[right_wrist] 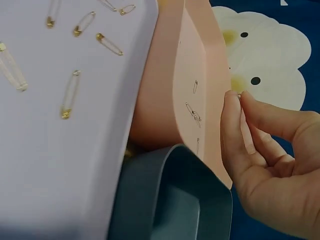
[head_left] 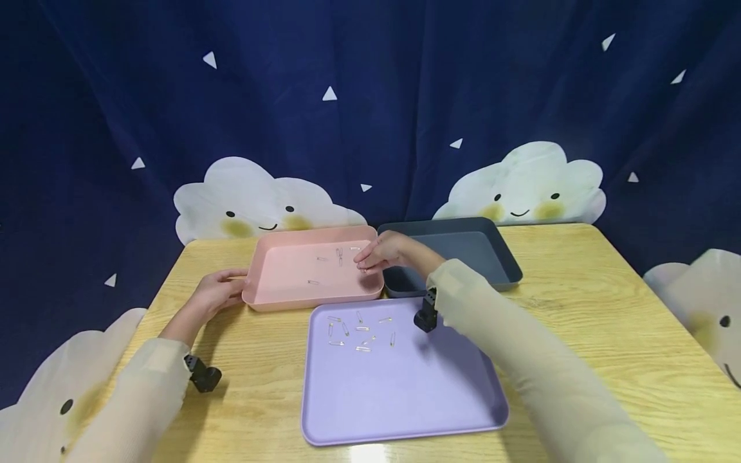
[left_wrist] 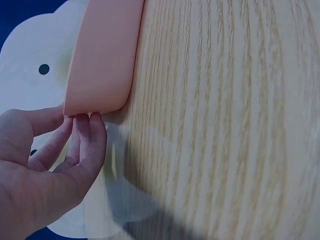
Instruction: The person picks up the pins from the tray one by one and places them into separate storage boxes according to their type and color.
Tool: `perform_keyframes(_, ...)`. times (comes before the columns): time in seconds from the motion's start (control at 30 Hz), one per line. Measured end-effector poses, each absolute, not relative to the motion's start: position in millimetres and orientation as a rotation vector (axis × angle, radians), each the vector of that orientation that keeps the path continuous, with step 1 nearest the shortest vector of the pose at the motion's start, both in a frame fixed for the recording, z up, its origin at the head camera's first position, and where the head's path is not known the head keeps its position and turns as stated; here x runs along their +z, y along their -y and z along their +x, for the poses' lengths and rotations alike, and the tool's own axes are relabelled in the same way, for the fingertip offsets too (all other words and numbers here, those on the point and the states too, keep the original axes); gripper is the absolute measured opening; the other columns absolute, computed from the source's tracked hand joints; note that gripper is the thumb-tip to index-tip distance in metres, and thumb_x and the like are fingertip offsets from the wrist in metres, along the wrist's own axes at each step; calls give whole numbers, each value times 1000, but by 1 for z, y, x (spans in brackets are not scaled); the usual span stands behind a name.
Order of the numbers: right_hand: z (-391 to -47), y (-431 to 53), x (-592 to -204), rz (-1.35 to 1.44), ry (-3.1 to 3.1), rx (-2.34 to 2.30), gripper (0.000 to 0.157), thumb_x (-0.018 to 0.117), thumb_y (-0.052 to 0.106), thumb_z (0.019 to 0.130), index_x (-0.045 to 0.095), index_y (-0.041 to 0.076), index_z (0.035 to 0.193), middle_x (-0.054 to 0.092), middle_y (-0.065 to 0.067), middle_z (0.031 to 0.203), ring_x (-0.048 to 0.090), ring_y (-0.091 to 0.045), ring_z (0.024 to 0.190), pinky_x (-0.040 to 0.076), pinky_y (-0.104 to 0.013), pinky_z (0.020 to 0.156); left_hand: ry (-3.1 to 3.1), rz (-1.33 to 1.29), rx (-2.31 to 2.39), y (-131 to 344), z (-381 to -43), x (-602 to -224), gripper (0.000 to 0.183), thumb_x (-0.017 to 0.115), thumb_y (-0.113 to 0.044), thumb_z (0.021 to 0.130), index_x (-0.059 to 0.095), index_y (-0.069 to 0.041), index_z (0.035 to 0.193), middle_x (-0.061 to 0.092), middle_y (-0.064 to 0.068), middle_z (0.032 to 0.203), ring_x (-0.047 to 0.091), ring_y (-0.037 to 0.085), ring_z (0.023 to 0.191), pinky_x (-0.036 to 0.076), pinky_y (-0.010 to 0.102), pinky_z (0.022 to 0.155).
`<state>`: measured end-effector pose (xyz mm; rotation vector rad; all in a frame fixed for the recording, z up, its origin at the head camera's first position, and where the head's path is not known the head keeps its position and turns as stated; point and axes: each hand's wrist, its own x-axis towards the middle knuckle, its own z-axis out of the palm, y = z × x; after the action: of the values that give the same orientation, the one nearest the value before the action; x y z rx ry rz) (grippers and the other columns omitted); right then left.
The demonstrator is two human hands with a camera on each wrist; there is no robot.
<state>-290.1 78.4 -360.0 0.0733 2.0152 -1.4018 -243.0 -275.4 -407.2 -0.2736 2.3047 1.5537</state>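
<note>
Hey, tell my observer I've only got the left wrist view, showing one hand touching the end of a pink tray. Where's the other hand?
Observer: In the head view, the right hand is over the opposite end of the pink tray.
Operator: Anything lying inside that tray?
Observer: Yes, several safety pins lie in it.
Operator: And what's beside it, on the person's right?
Observer: A dark tray sits there.
</note>
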Motion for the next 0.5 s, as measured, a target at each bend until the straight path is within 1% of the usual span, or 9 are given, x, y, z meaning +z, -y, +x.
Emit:
perform_keyframes(0.07, -297, -72, -359, 110, -2011, -1398, 39, 66, -9, 83, 61, -9, 122, 70, -3, 73, 66, -9, 65, 59, -26, 81, -2310, -278, 1546, 275, -243, -406, 54, 50, -15, 98, 33, 2, 147, 46, 23, 138, 58, -6, 81, 55, 15, 78)
perform_keyframes(0.13, -303, -66, -358, 153, -2011, -1392, 39, 66, -9, 84, 61, -9, 122, 70, -5, 77, 65, -9, 65, 59, -26, 83, -2312, -289, 1542, 276, -244, -405, 53, 50, -15, 98, 34, 2, 146, 51, 20, 134, 58, -6, 80, 55, 15, 77)
perform_keyframes(0.2, -309, -62, -357, 182, -2032, -1373, 38, 66, -8, 84, 62, -8, 122, 72, -11, 91, 64, -9, 64, 57, -27, 87, -2311, -296, 1537, 275, -245, -404, 53, 51, -15, 98, 35, 1, 146, 55, 16, 127, 59, -5, 80, 55, 15, 77)
perform_keyframes(0.27, -313, -58, -356, 203, -2052, -1358, 37, 65, -9, 84, 62, -8, 121, 71, -15, 108, 63, -9, 64, 55, -29, 93, -2309, -297, 1538, 275, -245, -403, 53, 51, -15, 98, 35, 1, 146, 58, 13, 123, 59, -5, 80, 56, 16, 77)
perform_keyframes(0.3, -315, -56, -356, 208, -2061, -1354, 36, 64, -9, 85, 62, -8, 121, 68, -17, 116, 63, -9, 65, 54, -30, 96, -2308, -300, 1536, 275, -245, -403, 53, 51, -15, 98, 35, 1, 146, 57, 13, 123, 59, -5, 79, 55, 15, 77)
perform_keyframes(0.37, -318, -54, -356, 223, -2083, -1351, 36, 63, -11, 84, 63, -8, 120, 65, -18, 124, 63, -10, 65, 53, -31, 97, -2303, -304, 1532, 275, -245, -403, 53, 51, -15, 98, 35, 0, 146, 55, 15, 128, 59, -5, 79, 55, 15, 77)
perform_keyframes(0.43, -321, -51, -357, 254, -2092, -1365, 35, 63, -14, 83, 63, -9, 118, 65, -20, 123, 63, -13, 66, 56, -31, 93, -2303, -302, 1524, 276, -245, -403, 54, 50, -15, 99, 34, 1, 147, 51, 20, 135, 59, -5, 80, 56, 16, 78)
perform_keyframes(0.5, -323, -50, -359, 289, -2108, -1375, 34, 63, -15, 82, 64, -10, 116, 67, -19, 114, 63, -14, 65, 59, -28, 84, -2305, -310, 1515, 276, -245, -404, 53, 50, -16, 99, 34, 0, 147, 46, 22, 140, 58, -5, 80, 56, 16, 79)
